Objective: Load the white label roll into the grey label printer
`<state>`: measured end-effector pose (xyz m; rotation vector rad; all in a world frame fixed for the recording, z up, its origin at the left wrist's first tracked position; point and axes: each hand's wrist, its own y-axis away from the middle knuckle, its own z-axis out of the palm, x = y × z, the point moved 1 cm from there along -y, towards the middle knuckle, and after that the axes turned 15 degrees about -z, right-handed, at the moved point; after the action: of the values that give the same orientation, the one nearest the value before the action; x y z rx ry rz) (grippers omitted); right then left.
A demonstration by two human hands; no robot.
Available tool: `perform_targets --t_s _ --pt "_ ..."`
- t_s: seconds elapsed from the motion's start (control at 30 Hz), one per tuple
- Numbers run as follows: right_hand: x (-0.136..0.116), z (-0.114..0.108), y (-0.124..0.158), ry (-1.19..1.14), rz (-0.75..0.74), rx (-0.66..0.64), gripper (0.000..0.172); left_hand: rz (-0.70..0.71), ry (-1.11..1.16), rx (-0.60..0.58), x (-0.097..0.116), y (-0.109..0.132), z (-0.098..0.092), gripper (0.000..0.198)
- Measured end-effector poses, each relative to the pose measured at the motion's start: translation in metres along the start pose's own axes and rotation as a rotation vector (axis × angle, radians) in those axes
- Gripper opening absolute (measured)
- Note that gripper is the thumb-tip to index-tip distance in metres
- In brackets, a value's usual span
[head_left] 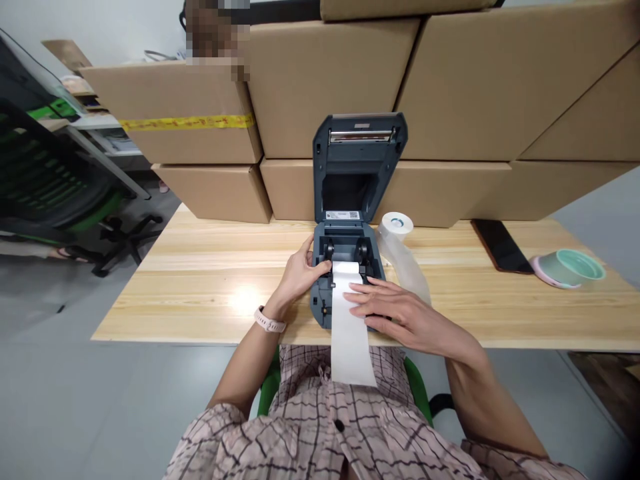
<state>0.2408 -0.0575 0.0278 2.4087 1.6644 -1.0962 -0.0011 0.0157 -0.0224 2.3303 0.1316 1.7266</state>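
Observation:
A dark grey label printer (320, 300) stands at the table's front edge, its lid (357, 167) tipped up and back. White label paper (350, 353) runs out over its front and hangs past the edge towards my lap. My left hand (300, 272) rests on the printer's left side, thumb reaching over the rim near the paper and fingers partly hidden beside the casing. Stretched fingers of my right hand (395, 310) lie flat across the paper's right half. Behind the printer's right side sits a roll of labels (397, 225), with a loose strip (410, 267) trailing forward.
Cardboard boxes (335, 87) are stacked along the table's back edge. To the right on the wooden table (200, 267) lie a black phone (501, 245) and a pale green cup (570, 267). An office chair (55, 167) stands at left; part of a person shows behind the boxes.

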Motion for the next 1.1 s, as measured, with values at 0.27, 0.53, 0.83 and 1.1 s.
perform_targets --t_s 0.27,0.53,0.83,1.1 --pt "-0.001 -0.020 0.011 -0.111 -0.019 0.105 0.024 -0.011 -0.078 0.022 0.004 0.003 -0.003 0.084" --pt "0.100 -0.107 -0.058 -0.022 0.200 0.985 0.060 0.040 -0.039 0.107 -0.007 0.059 0.007 0.089" --pt "0.072 -0.080 -0.064 -0.095 0.148 0.782 0.073 0.017 0.270 0.154 -0.024 0.089 -0.007 0.078" --pt "0.004 0.012 0.013 0.172 0.058 0.529 0.051 0.128 0.300 0.103 0.007 0.073 0.014 0.083"
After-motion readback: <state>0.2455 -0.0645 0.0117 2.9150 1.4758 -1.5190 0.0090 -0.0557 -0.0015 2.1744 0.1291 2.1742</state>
